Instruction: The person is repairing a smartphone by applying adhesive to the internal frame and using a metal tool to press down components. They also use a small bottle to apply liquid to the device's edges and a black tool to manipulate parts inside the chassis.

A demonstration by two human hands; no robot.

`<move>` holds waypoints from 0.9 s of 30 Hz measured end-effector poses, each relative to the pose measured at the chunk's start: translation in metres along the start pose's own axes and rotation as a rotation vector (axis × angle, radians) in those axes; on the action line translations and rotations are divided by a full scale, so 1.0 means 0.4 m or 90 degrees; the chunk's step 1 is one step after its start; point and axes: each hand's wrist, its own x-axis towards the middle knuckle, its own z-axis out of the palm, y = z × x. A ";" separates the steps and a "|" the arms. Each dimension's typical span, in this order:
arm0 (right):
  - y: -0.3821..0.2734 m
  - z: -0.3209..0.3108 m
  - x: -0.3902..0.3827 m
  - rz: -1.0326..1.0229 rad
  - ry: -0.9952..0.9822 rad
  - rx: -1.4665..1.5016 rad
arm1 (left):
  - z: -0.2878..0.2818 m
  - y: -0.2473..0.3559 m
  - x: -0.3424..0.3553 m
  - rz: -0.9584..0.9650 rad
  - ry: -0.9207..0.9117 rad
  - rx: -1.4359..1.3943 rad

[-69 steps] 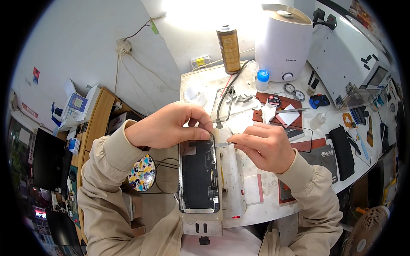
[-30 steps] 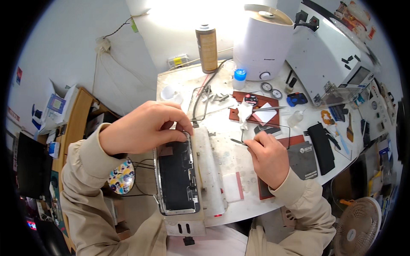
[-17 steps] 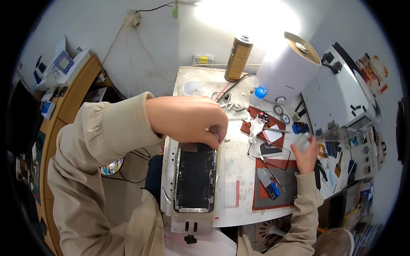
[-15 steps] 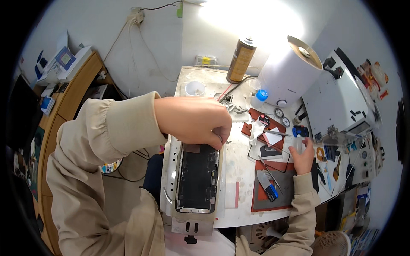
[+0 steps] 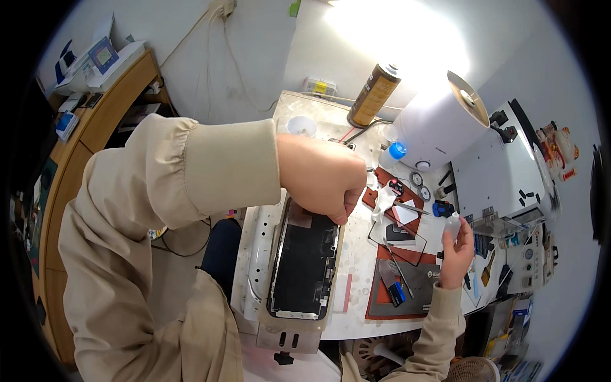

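A dark phone screen assembly [image 5: 304,264] with a pale metal border lies in a metal holding fixture [image 5: 289,337] in front of me. Across its far end reaches my left hand [image 5: 326,177], closed, its fingertips pinched together at the screen's far right corner; what they grip, if anything, is hidden. On the right, my right hand [image 5: 457,254] is closed around a small translucent bottle [image 5: 452,224], which stands upright in its fingers. Just left of that hand, a thin black frame [image 5: 417,256] rests over the mats, with metal tweezers [image 5: 399,270] beside it.
A tall spray can [image 5: 374,95] and a white cylindrical appliance [image 5: 433,124] stand at the back. A blue-capped bottle [image 5: 396,153] is before them. Red-brown and grey mats [image 5: 407,296] carry tools on the right. A white cup [image 5: 301,126] sits far left.
My right hand has closed round the translucent bottle and lifted it slightly. My left hand stays pinched at the screen's corner. The whole view has shifted and tilted a little.
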 end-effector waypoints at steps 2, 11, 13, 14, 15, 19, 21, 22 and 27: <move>-0.160 0.054 -0.061 -0.149 -0.070 0.008 | -0.006 0.015 -0.008 -0.029 -0.016 -0.031; -0.448 0.221 -0.097 -0.632 -0.251 -0.383 | -0.004 0.009 -0.001 0.035 0.036 0.110; -0.459 0.223 -0.097 -0.643 -0.244 -0.427 | -0.016 0.034 0.003 0.022 -0.006 0.131; -0.467 0.222 -0.096 -0.647 -0.249 -0.445 | -0.017 0.036 0.006 0.024 -0.005 0.133; -0.473 0.221 -0.096 -0.653 -0.252 -0.459 | -0.016 0.040 0.005 0.023 -0.003 0.135; -0.478 0.229 -0.090 -0.681 -0.255 -0.499 | -0.015 0.041 0.003 0.008 -0.012 0.127; -0.483 0.231 -0.086 -0.695 -0.258 -0.512 | -0.013 0.036 0.006 0.013 -0.014 0.129; -0.486 0.233 -0.085 -0.705 -0.260 -0.518 | -0.008 0.027 0.012 0.034 -0.009 0.156; -0.513 0.230 -0.087 -0.744 -0.260 -0.561 | 0.016 -0.011 0.053 0.129 0.017 0.294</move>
